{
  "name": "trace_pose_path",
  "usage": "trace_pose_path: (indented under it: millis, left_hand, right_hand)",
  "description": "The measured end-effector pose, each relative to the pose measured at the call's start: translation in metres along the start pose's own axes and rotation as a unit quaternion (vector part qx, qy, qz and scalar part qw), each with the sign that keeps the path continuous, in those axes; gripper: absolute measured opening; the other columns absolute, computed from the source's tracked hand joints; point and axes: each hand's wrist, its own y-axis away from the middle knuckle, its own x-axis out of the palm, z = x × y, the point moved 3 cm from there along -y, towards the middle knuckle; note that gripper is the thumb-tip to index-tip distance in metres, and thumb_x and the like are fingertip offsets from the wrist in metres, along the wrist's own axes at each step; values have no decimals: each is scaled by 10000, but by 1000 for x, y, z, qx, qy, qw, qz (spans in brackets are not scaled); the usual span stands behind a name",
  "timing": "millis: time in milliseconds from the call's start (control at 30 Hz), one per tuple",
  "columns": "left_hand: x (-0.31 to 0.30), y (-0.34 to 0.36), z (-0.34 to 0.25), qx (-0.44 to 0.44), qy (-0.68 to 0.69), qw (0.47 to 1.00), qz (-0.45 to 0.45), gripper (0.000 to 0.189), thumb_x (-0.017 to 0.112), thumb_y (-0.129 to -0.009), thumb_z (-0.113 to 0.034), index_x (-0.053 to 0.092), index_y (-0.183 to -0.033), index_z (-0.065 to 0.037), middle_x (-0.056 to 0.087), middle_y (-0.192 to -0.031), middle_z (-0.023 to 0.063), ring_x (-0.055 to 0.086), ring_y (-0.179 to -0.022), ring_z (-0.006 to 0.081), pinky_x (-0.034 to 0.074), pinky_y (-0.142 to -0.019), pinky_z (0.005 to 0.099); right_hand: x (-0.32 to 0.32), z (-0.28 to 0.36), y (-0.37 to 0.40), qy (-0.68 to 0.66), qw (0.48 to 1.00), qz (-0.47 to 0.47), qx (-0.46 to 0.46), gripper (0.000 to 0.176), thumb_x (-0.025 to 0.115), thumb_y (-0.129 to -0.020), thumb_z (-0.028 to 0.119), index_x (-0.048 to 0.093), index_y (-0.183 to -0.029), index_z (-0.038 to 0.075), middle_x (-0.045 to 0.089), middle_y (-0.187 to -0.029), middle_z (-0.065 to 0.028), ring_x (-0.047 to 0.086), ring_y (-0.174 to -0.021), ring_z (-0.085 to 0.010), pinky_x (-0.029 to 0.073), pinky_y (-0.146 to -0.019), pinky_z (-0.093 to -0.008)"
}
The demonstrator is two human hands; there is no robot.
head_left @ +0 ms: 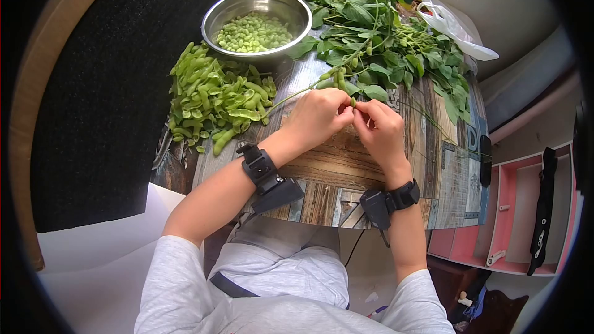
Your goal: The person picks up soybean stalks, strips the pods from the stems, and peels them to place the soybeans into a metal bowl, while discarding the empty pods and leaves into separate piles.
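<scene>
Over the middle of the table, my left hand [317,116] and my right hand [382,128] meet with fingertips pinched together. Between them shows a small green soybean pod [353,102], mostly hidden by the fingers. Just beyond my left hand, a thin green stem [291,98] with a few pods [339,78] lies across the table. To the left is a heap of green soybean pods and split shells [213,93]. A steel bowl [302,35] behind the heap holds shelled green soybeans [255,32].
Leafy soybean plants [371,31] cover the back and right of the wood-patterned table [334,167]. A white plastic bag [455,28] lies at the far right. A dark phone-like object [486,161] is at the right edge, with a pink shelf unit [510,210] beyond.
</scene>
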Motion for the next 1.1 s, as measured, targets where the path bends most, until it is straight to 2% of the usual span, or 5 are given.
trace_pose_path:
  millis: [567, 800, 1000, 1067, 1100]
  left_hand:
    - [0, -1, 6, -67, 61, 996, 18, 180, 626, -744, -134, 647, -817, 29, 624, -675, 129, 597, -577, 174, 470, -547, 285]
    - [-1, -3, 3, -29, 60, 998, 6, 163, 630, -749, -113, 636, -839, 23, 631, -711, 115, 605, -596, 163, 473, -548, 278]
    - [0, -1, 3, -32, 9, 999, 24, 182, 635, -725, -127, 620, -822, 26, 621, -714, 126, 612, -597, 202, 482, -551, 294]
    - [2, 0, 4, -42, 25, 998, 35, 187, 606, -722, -154, 613, -775, 25, 625, -749, 167, 610, -642, 293, 478, -588, 366]
    - [2, 0, 5, -42, 25, 998, 34, 187, 606, -722, -154, 613, -775, 25, 625, -749, 167, 610, -642, 293, 478, -588, 366]
  right_hand:
    - [5, -2, 2, -23, 998, 15, 51, 86, 642, -752, 39, 607, -815, -8, 576, -666, -112, 568, -552, -214, 451, -508, -301]
    - [8, -6, 3, -71, 995, -19, 74, 60, 627, -771, 21, 603, -815, -14, 574, -678, -109, 556, -540, -205, 443, -504, -295]
    - [6, -4, 2, -54, 997, 7, 55, 57, 621, -768, 15, 599, -812, -14, 574, -673, -107, 555, -538, -200, 443, -503, -294]
    - [6, -3, 2, -49, 997, 13, 49, 57, 620, -767, 16, 598, -810, -15, 573, -670, -107, 556, -538, -200, 445, -504, -294]
    - [6, -3, 2, -49, 997, 14, 52, 56, 620, -767, 18, 597, -807, -15, 574, -672, -107, 556, -539, -202, 446, -505, -294]
